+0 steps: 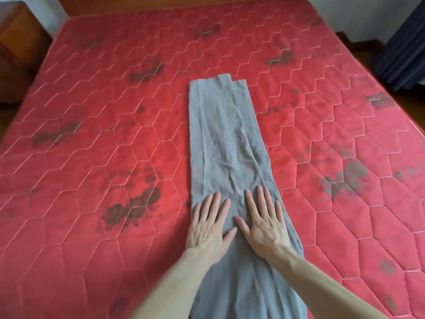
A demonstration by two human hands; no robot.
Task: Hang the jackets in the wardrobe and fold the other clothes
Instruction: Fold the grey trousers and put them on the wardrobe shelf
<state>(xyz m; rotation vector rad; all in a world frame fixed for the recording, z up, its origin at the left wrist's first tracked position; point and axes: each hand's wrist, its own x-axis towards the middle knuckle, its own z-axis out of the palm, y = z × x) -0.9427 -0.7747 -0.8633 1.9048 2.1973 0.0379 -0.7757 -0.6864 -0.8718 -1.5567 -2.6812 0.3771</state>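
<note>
With the grey trousers [226, 143] lying lengthwise down the middle of the red mattress [92, 116], the left hand [208, 224] and right hand [264, 222], both flat and gripping nothing, should smooth outward so the legs stay aligned before folding the far hems back.

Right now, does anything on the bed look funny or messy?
Yes. The red mattress is bare and has dark blotchy patches, like faded flower prints or stains. The grey trousers are still creased, and one layer peeks out along the right edge. Left hand and right hand press them flat.
</note>
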